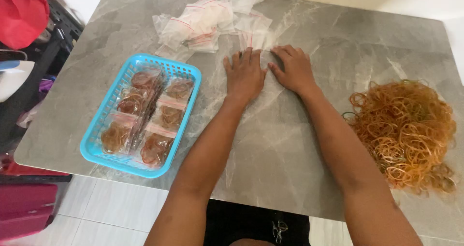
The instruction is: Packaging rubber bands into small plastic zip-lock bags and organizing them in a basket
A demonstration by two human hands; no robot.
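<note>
Both hands (270, 72) flat, open, pressing clear zip bag (255, 39) beyond blue basket (104, 144); flimsy, slippery, best pinched at edge.

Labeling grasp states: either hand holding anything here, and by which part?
Nothing is gripped. Left hand and right hand lie flat on the table, fingertips at the near edge of a small clear zip bag; no fingers close on it.
</note>
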